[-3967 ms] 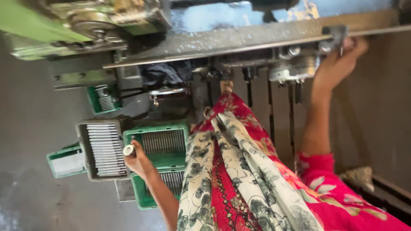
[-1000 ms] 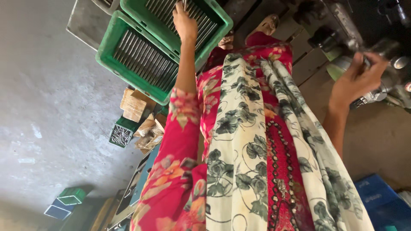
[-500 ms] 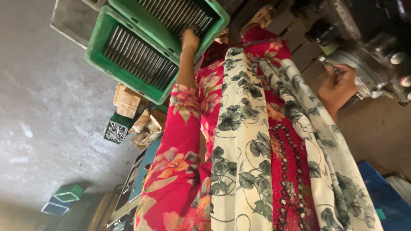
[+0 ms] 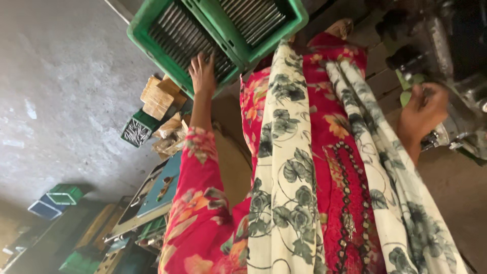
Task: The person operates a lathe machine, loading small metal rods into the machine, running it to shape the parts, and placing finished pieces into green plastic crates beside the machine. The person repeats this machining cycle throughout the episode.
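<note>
Green plastic crate (image 4: 152,28) at top centre of the view, on the grey concrete floor (image 4: 61,91). Open-topped, thick rim, split into compartments. Packed with thin grey metal rods (image 4: 177,35) laid side by side in tight rows, all running the same way. A second compartment or crate (image 4: 289,15) of the same green sits just to the right, touching it, also full of rods.

Left hand (image 4: 203,73) rests on the rods at the crate's near edge, palm down, fingers spread and extended. Not closed on anything that can be made out; whether a rod is pinched under the fingertips cannot be told. The forearm runs down from it into a red floral sleeve (image 4: 200,203).

Right hand (image 4: 421,114) is at the right of the view, against a dark grey metal machine (image 4: 456,50). Fingers curled inward around some part of the machine; the part itself is hidden by the hand and blurred.

Between the two hands hangs a cream scarf with dark leaf print (image 4: 284,177), over a red garment with bead trim (image 4: 350,193). This cloth fills the middle of the view and covers the ground below it.

Left of the crate: small wooden blocks (image 4: 157,96), a small dark green box of rods (image 4: 136,129) just beside them. Farther left and nearer, a small green tray (image 4: 66,193) and a blue one (image 4: 43,209), touching each other, well apart from the crate.
</note>
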### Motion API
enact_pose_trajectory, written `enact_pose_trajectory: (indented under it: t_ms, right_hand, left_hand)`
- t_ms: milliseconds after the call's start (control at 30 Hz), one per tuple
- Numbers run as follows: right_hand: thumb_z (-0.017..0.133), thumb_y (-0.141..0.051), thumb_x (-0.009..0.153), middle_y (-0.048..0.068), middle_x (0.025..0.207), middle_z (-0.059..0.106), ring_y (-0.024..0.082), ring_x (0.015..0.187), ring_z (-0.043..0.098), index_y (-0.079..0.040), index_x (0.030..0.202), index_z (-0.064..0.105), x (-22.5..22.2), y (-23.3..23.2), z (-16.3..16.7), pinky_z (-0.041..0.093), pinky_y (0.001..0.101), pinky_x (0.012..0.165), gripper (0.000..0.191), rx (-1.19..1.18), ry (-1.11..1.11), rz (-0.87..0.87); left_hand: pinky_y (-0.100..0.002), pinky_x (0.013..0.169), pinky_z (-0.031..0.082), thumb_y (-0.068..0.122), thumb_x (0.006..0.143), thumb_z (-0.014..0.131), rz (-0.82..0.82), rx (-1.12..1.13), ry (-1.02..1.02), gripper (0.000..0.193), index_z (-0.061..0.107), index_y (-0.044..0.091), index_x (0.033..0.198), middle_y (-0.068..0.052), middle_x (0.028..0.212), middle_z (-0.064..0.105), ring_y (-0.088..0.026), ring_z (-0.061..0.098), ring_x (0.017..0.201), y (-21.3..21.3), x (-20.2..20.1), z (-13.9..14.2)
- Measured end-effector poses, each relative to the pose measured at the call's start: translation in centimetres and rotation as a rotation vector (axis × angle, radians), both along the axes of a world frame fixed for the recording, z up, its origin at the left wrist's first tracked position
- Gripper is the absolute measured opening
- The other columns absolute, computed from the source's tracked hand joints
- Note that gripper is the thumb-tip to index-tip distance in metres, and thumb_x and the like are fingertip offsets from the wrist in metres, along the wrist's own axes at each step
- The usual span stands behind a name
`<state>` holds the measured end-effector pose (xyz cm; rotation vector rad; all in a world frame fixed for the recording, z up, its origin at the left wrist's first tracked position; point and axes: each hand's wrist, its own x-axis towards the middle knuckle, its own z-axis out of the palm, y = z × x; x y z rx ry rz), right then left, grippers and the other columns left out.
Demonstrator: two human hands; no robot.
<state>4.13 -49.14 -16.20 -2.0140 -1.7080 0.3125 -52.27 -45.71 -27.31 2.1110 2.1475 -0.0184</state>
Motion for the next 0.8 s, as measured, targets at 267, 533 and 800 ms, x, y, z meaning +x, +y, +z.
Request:
enact_pose_trajectory:
  t_ms: [267, 533, 800]
  right_hand:
    - [0.074, -0.006, 0.112, 0.009, 0.082, 0.058, 0.013, 0.067, 0.050, 0.002, 0.116, 0.066, -1.3, 2.8, -2.4, 0.035, 0.0319, 0.058, 0.011, -0.007, 0.165, 0.014]
    - [0.083, -0.018, 0.109, 0.013, 0.091, 0.070, 0.024, 0.076, 0.067, -0.006, 0.118, 0.068, -3.2, 2.3, -6.0, 0.053, 0.0345, 0.068, 0.022, 0.057, 0.000, 0.102]
    - [0.070, -0.013, 0.113, 0.006, 0.090, 0.063, 0.016, 0.072, 0.053, 0.000, 0.116, 0.061, -8.6, 10.2, 1.1, 0.041, 0.0273, 0.064, 0.016, 0.340, 0.433, -0.006]
  left_hand:
    - [-0.049, 0.095, 0.046, 0.009, 0.085, 0.064, -0.206, -0.122, -0.002, 0.041, 0.063, 0.016, 0.126, -0.015, 0.125, 0.057, -0.036, 0.053, 0.121, 1.2, -0.4, -1.0]
    - [-0.043, 0.086, 0.055, 0.010, 0.105, 0.056, 0.478, 0.368, -0.794, 0.015, 0.066, 0.003, 0.115, -0.014, 0.110, 0.071, -0.032, 0.069, 0.102, 2.9, 2.8, -2.3]
    - [-0.023, 0.058, 0.044, 0.024, 0.115, 0.049, -0.211, 0.087, -1.511, 0.026, 0.064, 0.012, 0.132, -0.001, 0.092, 0.064, -0.005, 0.052, 0.066, 15.9, 24.2, 7.3]
